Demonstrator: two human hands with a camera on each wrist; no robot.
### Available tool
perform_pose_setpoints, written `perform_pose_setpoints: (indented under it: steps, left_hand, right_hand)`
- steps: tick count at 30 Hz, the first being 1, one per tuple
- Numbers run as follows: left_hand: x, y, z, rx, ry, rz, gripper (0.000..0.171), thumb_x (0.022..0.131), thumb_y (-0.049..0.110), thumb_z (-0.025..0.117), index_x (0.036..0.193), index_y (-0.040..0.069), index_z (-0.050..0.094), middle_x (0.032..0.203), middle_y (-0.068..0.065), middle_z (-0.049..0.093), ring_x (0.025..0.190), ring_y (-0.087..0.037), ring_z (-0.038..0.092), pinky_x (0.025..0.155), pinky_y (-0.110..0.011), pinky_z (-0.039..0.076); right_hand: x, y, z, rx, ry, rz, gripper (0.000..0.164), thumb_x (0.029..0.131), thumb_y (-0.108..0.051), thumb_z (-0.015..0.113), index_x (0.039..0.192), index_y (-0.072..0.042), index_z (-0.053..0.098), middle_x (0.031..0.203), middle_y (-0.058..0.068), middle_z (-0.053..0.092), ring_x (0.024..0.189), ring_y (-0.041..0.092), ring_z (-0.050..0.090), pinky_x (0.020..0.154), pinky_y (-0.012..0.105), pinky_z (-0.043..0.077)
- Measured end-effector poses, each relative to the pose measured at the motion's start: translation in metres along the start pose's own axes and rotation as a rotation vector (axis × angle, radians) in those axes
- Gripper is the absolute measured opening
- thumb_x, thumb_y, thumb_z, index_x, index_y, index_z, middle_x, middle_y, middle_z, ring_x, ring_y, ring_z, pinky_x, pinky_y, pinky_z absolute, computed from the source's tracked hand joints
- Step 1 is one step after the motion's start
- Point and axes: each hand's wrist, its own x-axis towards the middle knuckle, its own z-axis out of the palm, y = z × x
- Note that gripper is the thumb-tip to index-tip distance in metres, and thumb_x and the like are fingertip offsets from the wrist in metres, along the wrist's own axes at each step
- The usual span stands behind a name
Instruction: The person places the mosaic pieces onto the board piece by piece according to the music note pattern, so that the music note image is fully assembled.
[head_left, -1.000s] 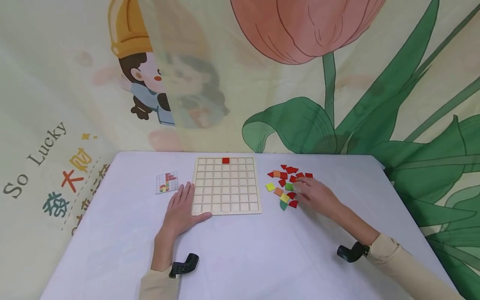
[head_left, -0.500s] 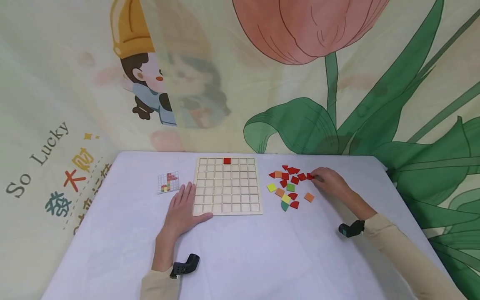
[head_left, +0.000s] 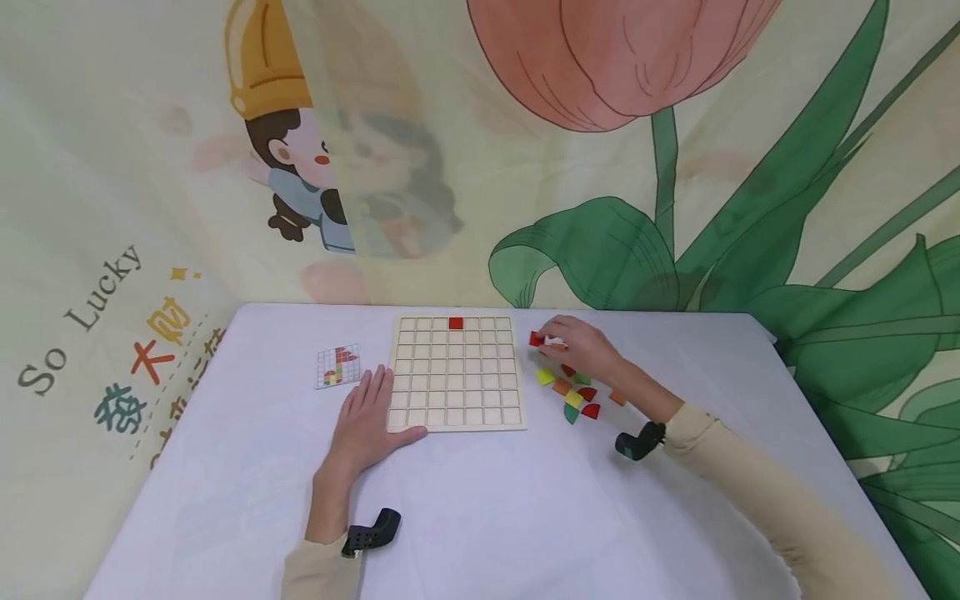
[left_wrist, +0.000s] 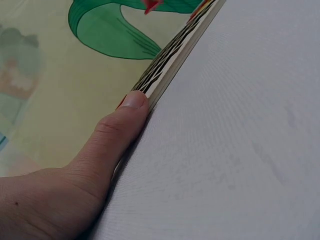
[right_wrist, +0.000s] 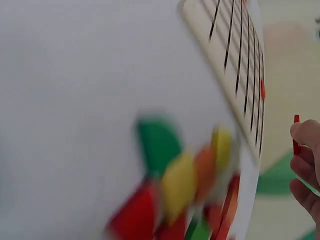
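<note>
A pale wooden grid board (head_left: 456, 392) lies on the white table, with one red square tile (head_left: 455, 323) in its top row. My left hand (head_left: 362, 425) rests flat at the board's left side, fingers straight. In the left wrist view its thumb (left_wrist: 115, 130) touches the board's near edge. Above the loose pieces, my right hand (head_left: 585, 346) pinches a red tile (head_left: 536, 339) just right of the board. The right wrist view shows that tile upright between thumb and fingers. Several pieces under this hand are hidden.
A small printed grid card (head_left: 339, 367) lies left of the board. Loose yellow (head_left: 544, 377), orange (head_left: 618, 397), red (head_left: 591, 411) and green pieces (head_left: 572, 413) lie to its right. A printed cloth (head_left: 420, 275) hangs behind the table.
From the right end of the loose pieces, my right hand has moved left toward the board, carrying a red tile it picked up there. The left hand keeps its place.
</note>
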Motion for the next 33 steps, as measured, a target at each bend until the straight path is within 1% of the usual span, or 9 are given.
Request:
perform_pose_setpoints:
  steps: [2,4,6,9,13,17,22,26,33]
  left_hand:
    - [0.0,0.0,0.0,-0.007,0.003,0.002,0.112,0.077,0.062,0.068,0.155,0.001,0.015,0.163,-0.018,0.011,0.152,-0.038,0.007,0.121,-0.056,0.011]
    - [0.0,0.0,0.0,-0.006,0.004,0.003,0.112,0.077,0.062,0.068,0.155,0.002,0.015,0.164,-0.017,0.011,0.152,-0.037,0.006,0.121,-0.056,0.011]
    - [0.0,0.001,0.0,-0.003,0.004,0.004,0.111,0.077,0.062,0.068,0.155,0.003,0.015,0.164,-0.017,0.011,0.152,-0.037,0.006,0.122,-0.055,0.01]
    - [0.0,0.0,0.001,0.008,0.005,0.005,0.111,0.078,0.063,0.067,0.155,0.003,0.015,0.164,-0.016,0.012,0.152,-0.036,0.006,0.122,-0.055,0.01]
    - [-0.001,0.0,0.002,0.017,0.006,0.008,0.111,0.077,0.064,0.068,0.155,0.003,0.016,0.163,-0.017,0.013,0.152,-0.037,0.007,0.122,-0.056,0.012]
    - [-0.003,-0.001,0.001,0.027,0.003,0.004,0.111,0.077,0.063,0.068,0.155,0.003,0.016,0.163,-0.017,0.013,0.152,-0.037,0.008,0.122,-0.056,0.012]
    - [-0.003,-0.001,-0.001,0.019,-0.001,-0.001,0.111,0.078,0.063,0.068,0.155,0.003,0.014,0.164,-0.017,0.012,0.152,-0.036,0.006,0.122,-0.056,0.011]
    - [-0.003,-0.001,-0.001,0.009,0.0,0.003,0.111,0.078,0.063,0.067,0.155,0.004,0.014,0.164,-0.017,0.012,0.152,-0.036,0.006,0.122,-0.056,0.01]
    - [-0.002,-0.003,0.001,0.01,-0.008,-0.001,0.111,0.078,0.063,0.067,0.155,0.004,0.014,0.164,-0.016,0.011,0.152,-0.036,0.005,0.122,-0.056,0.01]
  right_hand:
    - [0.016,-0.023,0.009,0.017,-0.038,-0.049,0.028,0.085,-0.019,0.075,0.112,-0.011,0.071,0.112,0.006,0.069,0.104,0.021,0.064,0.084,0.033,0.059]
    - [0.03,-0.042,0.017,0.024,-0.078,-0.076,0.028,0.086,-0.021,0.074,0.112,-0.013,0.071,0.112,0.004,0.069,0.104,0.02,0.064,0.085,0.033,0.058]
    - [0.044,-0.056,0.026,0.018,-0.113,-0.104,0.027,0.087,-0.022,0.073,0.112,-0.014,0.072,0.111,0.004,0.069,0.103,0.019,0.064,0.085,0.032,0.058]
    - [0.06,-0.069,0.038,0.015,-0.156,-0.122,0.025,0.089,-0.023,0.071,0.112,-0.013,0.072,0.111,0.004,0.068,0.102,0.019,0.063,0.085,0.031,0.057]
    - [0.074,-0.076,0.05,-0.001,-0.205,-0.128,0.024,0.091,-0.022,0.068,0.113,-0.013,0.072,0.11,0.005,0.067,0.098,0.017,0.06,0.083,0.029,0.055]
    - [0.081,-0.08,0.058,-0.028,-0.235,-0.161,0.023,0.093,-0.02,0.066,0.113,-0.013,0.073,0.108,0.005,0.067,0.094,0.017,0.059,0.08,0.028,0.054]
    - [0.084,-0.082,0.063,-0.069,-0.264,-0.192,0.024,0.094,-0.019,0.063,0.114,-0.012,0.073,0.112,0.006,0.066,0.1,0.017,0.06,0.083,0.028,0.054]
    - [0.085,-0.082,0.065,-0.1,-0.274,-0.199,0.023,0.095,-0.019,0.062,0.114,-0.012,0.073,0.113,0.005,0.066,0.1,0.017,0.06,0.081,0.026,0.055]
    - [0.086,-0.084,0.064,-0.076,-0.298,-0.171,0.023,0.095,-0.018,0.061,0.114,-0.012,0.072,0.114,0.006,0.066,0.103,0.018,0.059,0.086,0.031,0.054]
